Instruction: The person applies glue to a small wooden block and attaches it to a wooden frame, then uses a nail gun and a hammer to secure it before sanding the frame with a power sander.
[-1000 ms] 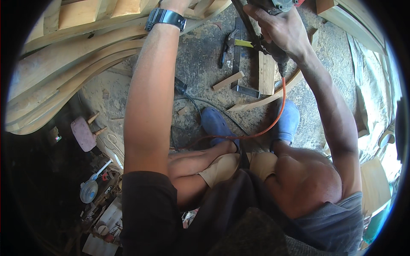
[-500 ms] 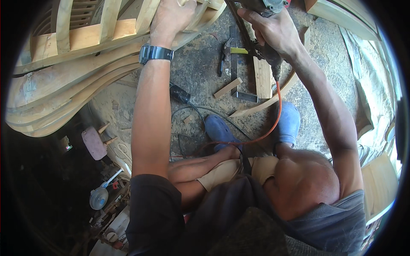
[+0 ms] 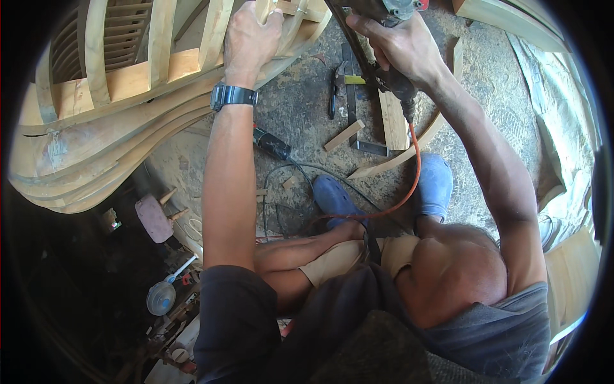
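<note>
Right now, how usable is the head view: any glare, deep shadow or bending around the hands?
Head view: sunlight falls evenly on the curved pale wooden slatted frame, the left hand and the right hand holding the grey power tool, with no strong glare; the lower left corner is deep shadow; straight edges bend toward the rim; the tool is cropped at the top.

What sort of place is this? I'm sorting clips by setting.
Probably a woodworking shop. The left hand grips a curved wooden frame, the right hand holds a power tool with an orange hose, and wood offcuts lie on the dusty floor.
</note>
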The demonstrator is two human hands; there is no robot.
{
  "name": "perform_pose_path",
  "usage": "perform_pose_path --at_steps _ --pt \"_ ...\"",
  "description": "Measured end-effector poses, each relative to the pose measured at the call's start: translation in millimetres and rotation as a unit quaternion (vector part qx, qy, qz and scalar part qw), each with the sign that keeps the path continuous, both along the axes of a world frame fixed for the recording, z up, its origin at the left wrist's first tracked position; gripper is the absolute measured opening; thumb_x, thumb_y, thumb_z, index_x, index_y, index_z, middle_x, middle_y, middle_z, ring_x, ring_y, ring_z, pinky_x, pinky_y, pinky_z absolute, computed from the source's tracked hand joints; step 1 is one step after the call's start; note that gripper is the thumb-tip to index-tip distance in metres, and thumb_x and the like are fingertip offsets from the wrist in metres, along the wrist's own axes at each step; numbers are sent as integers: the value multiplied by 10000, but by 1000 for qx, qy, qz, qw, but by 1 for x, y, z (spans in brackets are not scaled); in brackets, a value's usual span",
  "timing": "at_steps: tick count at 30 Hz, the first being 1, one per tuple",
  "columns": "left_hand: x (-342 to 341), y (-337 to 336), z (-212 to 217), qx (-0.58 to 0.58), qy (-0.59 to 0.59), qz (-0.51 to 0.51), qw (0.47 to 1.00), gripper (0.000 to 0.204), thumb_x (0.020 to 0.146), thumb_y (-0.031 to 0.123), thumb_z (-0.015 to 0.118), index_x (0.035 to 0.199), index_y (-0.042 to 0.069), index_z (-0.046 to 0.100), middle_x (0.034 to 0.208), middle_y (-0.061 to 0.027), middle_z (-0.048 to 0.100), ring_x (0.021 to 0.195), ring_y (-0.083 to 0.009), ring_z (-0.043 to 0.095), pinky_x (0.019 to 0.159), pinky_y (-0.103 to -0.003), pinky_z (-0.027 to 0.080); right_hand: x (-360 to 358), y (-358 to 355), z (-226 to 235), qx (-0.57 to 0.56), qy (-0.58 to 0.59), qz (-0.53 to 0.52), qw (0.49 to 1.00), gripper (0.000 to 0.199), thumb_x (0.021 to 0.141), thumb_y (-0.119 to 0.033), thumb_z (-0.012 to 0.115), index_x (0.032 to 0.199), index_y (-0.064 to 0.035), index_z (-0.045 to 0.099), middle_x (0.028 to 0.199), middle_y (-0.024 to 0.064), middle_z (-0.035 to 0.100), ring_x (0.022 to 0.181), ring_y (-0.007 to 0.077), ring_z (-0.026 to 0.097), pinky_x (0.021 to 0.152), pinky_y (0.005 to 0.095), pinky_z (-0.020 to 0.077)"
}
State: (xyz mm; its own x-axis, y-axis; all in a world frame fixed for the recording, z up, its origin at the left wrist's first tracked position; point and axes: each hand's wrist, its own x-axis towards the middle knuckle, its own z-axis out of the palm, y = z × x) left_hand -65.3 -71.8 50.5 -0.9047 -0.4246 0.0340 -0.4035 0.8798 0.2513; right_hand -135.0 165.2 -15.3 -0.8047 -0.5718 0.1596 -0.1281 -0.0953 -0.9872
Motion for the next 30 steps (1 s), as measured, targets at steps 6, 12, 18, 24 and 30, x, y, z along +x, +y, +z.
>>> perform_pose_path --at_steps 6,12,18,24,30 --pt "1 1 4 -2 -16 -4 1000 456 917 354 685 1199 -4 676 1035 -227 739 988 -360 711 895 -428 527 4 7 24 35 -224 44 973 241 942 -243 689 1079 -47 661 727 78 668 532 146 571 498 341 462" --pt "4 -35 -11 126 61 11 990 484 916 296 716 1277 -18 638 1076 -139 742 1008 -222 700 912 -353 519 19 13 -7 23 -187 31 982 545 973 -413 692 561 -78 567 467 24 494 439 127 510 494 293 425" --pt "-5 9 6 64 -23 55 996 561 858 300 733 1307 -15 617 1150 -205 721 1076 -312 683 985 -403 491 24 20 -53 -19 -376 21 926 426 950 -280 743 637 -65 549 519 27 480 438 129 472 458 304 396" --pt "23 30 -24 -125 174 -53 975 623 853 210 746 1381 -35 525 1359 -222 578 1246 -377 562 1085 -463 419 21 42 -57 68 -349 -3 935 439 961 -303 730 629 -65 568 521 28 500 451 132 503 481 299 411" --pt "131 88 -131 26 159 8 987 573 824 106 722 1359 19 536 1278 -170 588 1183 -338 571 1036 -466 447 -4 121 -83 -49 -390 31 919 233 953 -241 699 988 -19 640 699 52 551 575 165 547 540 337 450"
